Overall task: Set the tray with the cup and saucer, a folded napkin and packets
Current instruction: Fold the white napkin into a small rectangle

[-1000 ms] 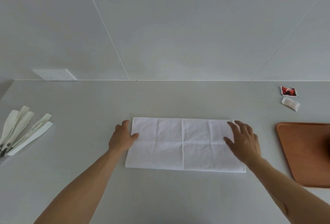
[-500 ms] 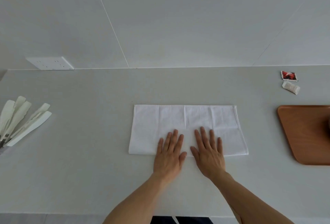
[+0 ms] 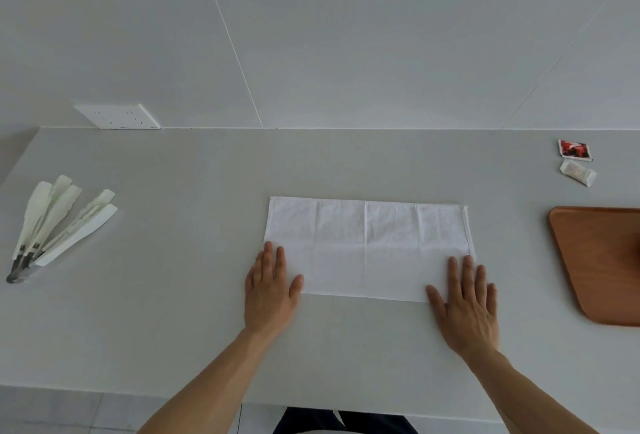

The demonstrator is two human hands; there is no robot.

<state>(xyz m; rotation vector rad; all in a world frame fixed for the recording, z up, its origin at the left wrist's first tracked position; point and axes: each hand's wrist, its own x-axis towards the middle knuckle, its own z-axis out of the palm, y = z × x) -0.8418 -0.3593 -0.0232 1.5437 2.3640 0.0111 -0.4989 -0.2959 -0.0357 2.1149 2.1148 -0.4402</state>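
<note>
A white napkin [image 3: 367,246] lies flat on the grey counter as a long rectangle with fold creases. My left hand [image 3: 270,286] rests palm down on its near left corner, fingers spread. My right hand [image 3: 465,302] presses flat on the near right corner. Neither hand holds anything. A brown wooden tray [image 3: 595,260] sits at the right edge, partly cut off. Beyond it lie a red packet [image 3: 575,149] and a white packet [image 3: 577,172]. No cup or saucer is visible.
A bunch of white flat utensils [image 3: 59,222] lies fanned at the left of the counter. A white wall socket [image 3: 117,116] sits at the back left. The counter's near edge [image 3: 138,395] runs just below my forearms.
My hands slid apart from the middle of the napkin's near edge to its two near corners. The napkin stays flat in place.
</note>
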